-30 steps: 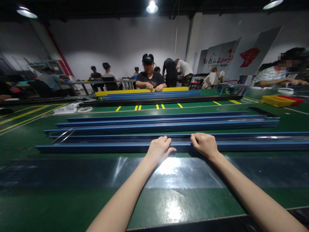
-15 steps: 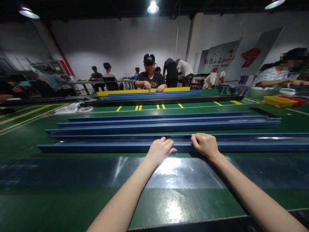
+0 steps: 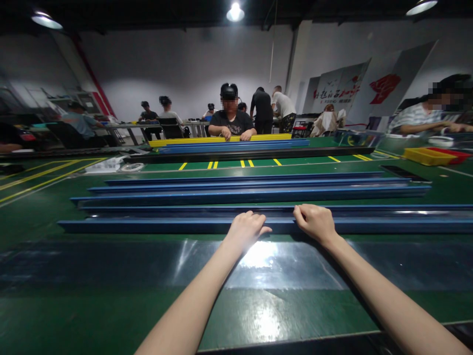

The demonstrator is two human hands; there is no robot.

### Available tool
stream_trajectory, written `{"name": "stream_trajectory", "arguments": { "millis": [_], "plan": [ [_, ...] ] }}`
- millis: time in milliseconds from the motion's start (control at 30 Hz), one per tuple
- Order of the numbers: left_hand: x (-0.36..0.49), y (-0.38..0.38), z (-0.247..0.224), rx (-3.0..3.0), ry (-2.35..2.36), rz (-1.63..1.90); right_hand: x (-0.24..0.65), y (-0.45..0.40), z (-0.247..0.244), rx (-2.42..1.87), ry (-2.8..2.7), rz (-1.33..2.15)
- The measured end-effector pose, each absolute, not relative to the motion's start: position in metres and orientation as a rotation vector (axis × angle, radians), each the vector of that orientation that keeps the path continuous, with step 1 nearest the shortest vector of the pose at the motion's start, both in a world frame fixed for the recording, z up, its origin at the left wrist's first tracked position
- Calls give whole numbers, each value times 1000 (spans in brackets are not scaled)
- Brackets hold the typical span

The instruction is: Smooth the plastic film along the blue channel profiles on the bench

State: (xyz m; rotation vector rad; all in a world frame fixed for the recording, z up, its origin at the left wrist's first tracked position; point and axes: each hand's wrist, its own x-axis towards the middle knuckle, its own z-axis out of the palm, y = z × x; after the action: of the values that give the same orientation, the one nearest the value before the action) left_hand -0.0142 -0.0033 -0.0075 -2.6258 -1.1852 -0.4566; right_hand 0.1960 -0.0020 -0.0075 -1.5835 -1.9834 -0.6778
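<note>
A long blue channel strip (image 3: 148,226) lies crosswise on the green table in front of me, with shiny clear material along its inside. My left hand (image 3: 247,228) rests over its near wall, fingers bent into the channel and thumb sticking out to the right. Just to the right, my right hand (image 3: 315,223) is closed in a fist-like grip at the same channel; its fingertips are hidden. Between my forearms and the channel, a wide sheet of clear plastic film (image 3: 121,264) lies flat and reflects the lamp light.
Several more blue channels (image 3: 251,195) lie behind mine. Farther off are a black strip (image 3: 251,154), a yellow channel (image 3: 177,143) handled by a co-worker (image 3: 231,121), a dark phone-like slab (image 3: 405,173) and a yellow tray (image 3: 424,156). Another person (image 3: 421,118) sits at right.
My hands hold nearly the same place on the blue channel. The view has shifted very slightly, and the co-worker opposite has moved the hands a little.
</note>
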Motion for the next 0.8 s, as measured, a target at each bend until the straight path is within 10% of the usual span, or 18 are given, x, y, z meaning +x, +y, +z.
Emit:
{"name": "stream_trajectory", "arguments": {
  "millis": [800],
  "plan": [
    [-18, -3, -8, -2477, -1127, -560, 227, 2, -7, -1710, -1914, -763]
  ]
}}
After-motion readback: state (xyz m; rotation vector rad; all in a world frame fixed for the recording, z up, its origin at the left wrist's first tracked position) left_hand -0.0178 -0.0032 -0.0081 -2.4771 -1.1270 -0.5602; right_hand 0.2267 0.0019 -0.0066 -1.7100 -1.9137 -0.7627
